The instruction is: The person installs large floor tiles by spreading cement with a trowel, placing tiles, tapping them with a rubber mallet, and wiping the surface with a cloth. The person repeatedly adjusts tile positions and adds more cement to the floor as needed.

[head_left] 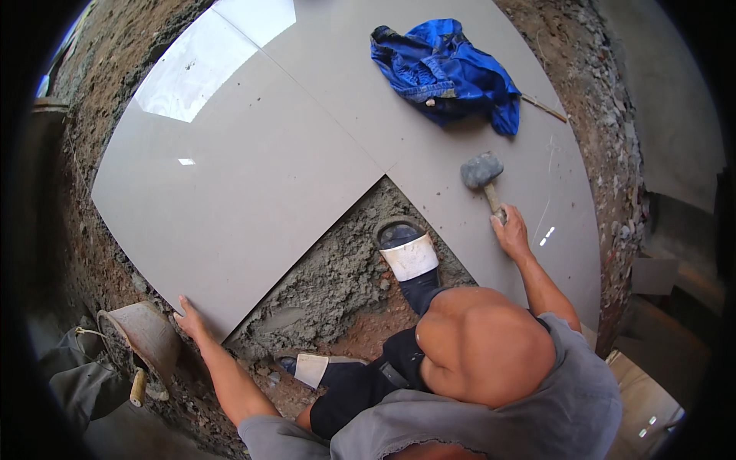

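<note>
The right hand (512, 232) closes round the handle (492, 198) of 1 mallet (482, 170) over the right tile (454, 227), presumably for control, while the left hand (192, 318), partly open and grasping nothing visible, rests at the near corner of the left tile (230, 215), apparently for support.

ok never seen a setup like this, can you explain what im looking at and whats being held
No machine here: it's one person working bare-handed. There's just one picture, from a wide camera worn on the head and looking down, so straight edges bend. Shiny grey tiles spread out in front, with rough grey mortar showing where they leave a gap. A crumpled blue cloth lies on the tiles. The right hand holds a mallet by its handle; the left hand is at the tiles' outer edge.
</note>
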